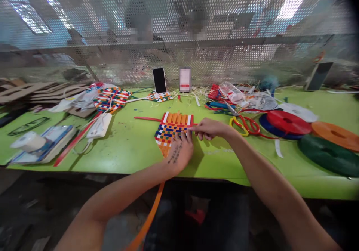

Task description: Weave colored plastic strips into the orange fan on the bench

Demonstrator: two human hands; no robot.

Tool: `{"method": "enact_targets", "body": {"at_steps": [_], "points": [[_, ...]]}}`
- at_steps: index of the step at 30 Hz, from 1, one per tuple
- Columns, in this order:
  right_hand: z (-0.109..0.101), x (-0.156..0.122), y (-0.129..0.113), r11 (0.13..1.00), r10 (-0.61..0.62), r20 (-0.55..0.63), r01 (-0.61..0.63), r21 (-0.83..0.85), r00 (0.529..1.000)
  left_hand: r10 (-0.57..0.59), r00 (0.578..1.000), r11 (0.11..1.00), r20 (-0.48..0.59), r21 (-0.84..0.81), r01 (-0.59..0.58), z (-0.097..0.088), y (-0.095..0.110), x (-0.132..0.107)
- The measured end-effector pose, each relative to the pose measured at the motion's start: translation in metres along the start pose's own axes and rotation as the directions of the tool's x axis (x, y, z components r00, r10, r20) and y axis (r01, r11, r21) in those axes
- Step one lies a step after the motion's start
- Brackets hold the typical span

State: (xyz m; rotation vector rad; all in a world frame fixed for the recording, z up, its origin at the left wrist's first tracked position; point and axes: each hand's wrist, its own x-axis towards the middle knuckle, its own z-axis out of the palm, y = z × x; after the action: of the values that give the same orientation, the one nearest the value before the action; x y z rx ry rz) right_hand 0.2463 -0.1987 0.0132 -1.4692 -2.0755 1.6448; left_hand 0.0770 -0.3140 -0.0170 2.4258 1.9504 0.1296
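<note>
A multicoloured woven piece (168,130) of flat strips lies on the green table, with orange and white strip ends pointing away from me. My left hand (181,152) rests on its near right part, fingers laid out over the weave. A red strip (147,118) runs across the piece and sticks out on its left side. At the right edge my right hand (209,127) pinches the other end of this red strip between thumb and forefinger. A long orange strip (151,215) hangs below the table edge under my left forearm.
Right of my hands lie scissors (246,126) and rolls of red (288,122), orange (336,134) and green strip (328,152). A power strip (99,126) and a white spool (29,141) are on the left. Phones (159,80) stand before the perforated screen (117,60).
</note>
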Motion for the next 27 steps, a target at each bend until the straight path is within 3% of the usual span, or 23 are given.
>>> {"method": "enact_targets", "body": {"at_steps": [3, 7, 8, 10, 12, 14, 17, 19, 21, 22, 24, 26, 27], "points": [[-0.009, -0.017, -0.007, 0.989, -0.117, 0.221, 0.134, -0.063, 0.968, -0.062, 0.996, 0.998, -0.066, -0.019, 0.061, -0.008, -0.006, 0.0], [-0.01, -0.027, -0.017, 0.967, -0.14, 0.572, 0.235, -0.094, 0.808, -0.169, 0.964, 0.962, -0.204, -0.246, 0.117, -0.041, -0.035, -0.001], [-0.008, -0.026, -0.017, 0.962, -0.137, 0.604, 0.25, -0.107, 0.785, -0.204, 0.942, 0.932, -0.265, -0.347, 0.104, -0.054, -0.044, -0.003], [-0.005, -0.018, -0.014, 0.949, -0.164, 0.589, 0.289, -0.125, 0.791, -0.257, 0.88, 0.83, -0.4, -0.558, -0.012, -0.08, -0.059, -0.007], [-0.005, -0.01, -0.007, 0.938, -0.23, 0.529, 0.331, -0.103, 0.817, -0.292, 0.805, 0.668, -0.516, -0.712, -0.214, -0.102, -0.072, -0.009], [-0.008, -0.004, 0.001, 0.933, -0.304, 0.499, 0.36, -0.018, 0.811, -0.367, 0.764, 0.458, -0.531, -0.818, -0.348, -0.111, -0.08, -0.005], [-0.018, -0.006, 0.007, 0.919, -0.388, 0.495, 0.363, 0.151, 0.778, -0.492, 0.783, 0.174, -0.381, -0.924, -0.34, -0.092, -0.084, 0.009], [-0.026, -0.013, 0.007, 0.926, -0.377, 0.44, 0.33, 0.183, 0.815, -0.537, 0.814, 0.038, -0.222, -0.97, -0.239, -0.061, -0.081, 0.018], [-0.034, -0.021, 0.006, 0.963, -0.27, 0.382, 0.245, 0.115, 0.884, -0.537, 0.84, -0.051, -0.073, -0.992, -0.119, -0.026, -0.077, 0.02], [-0.037, -0.024, 0.006, 0.982, -0.188, 0.362, 0.182, 0.051, 0.913, -0.514, 0.858, -0.06, -0.004, -0.997, -0.041, -0.011, -0.076, 0.018], [-0.041, -0.027, 0.008, 0.994, -0.006, 0.346, 0.045, -0.104, 0.938, -0.383, 0.919, 0.012, 0.098, -0.994, 0.111, 0.011, -0.078, 0.006], [-0.044, -0.026, 0.01, 0.974, 0.097, 0.336, -0.019, -0.227, 0.937, -0.329, 0.939, 0.136, 0.103, -0.978, 0.155, 0.019, -0.086, -0.012], [-0.046, -0.024, 0.012, 0.967, 0.091, 0.319, -0.007, -0.256, 0.943, -0.321, 0.941, 0.203, 0.103, -0.963, 0.175, 0.018, -0.092, -0.021]]}}
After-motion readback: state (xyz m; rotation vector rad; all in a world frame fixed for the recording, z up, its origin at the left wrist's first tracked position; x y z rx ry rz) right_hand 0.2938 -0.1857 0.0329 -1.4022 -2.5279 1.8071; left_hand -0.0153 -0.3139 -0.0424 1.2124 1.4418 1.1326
